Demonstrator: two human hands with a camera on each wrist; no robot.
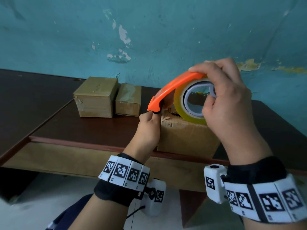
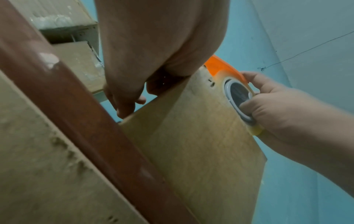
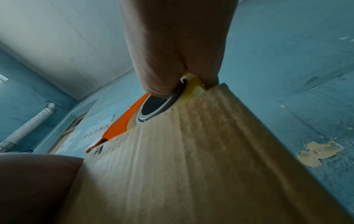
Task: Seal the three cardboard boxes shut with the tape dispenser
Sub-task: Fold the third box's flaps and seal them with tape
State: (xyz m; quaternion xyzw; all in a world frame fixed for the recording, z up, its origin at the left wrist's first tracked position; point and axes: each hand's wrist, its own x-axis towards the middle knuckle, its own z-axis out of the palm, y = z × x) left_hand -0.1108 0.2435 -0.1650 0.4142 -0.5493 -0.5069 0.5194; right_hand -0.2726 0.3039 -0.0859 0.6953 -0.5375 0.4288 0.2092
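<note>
1. The right hand [image 1: 229, 100] grips the orange tape dispenser [image 1: 176, 87], which rests on the near cardboard box [image 1: 186, 136]: keep it low
2. The left hand [image 1: 149, 128], fingers curled, pinches at its nose: anchor the tape over the edge before pulling along the seam

Two boxes [image 1: 106, 97] block tabletop [image 1: 33, 100] rear — left clear.

At top centre the left hand [image 2: 153, 50] curls its fingers at the top edge of a cardboard box [image 2: 201, 144]. At right, the right hand [image 2: 277, 109] grips the orange tape dispenser [image 2: 222, 69]. A reddish-brown table [image 2: 76, 106] edge crosses the left.
</note>
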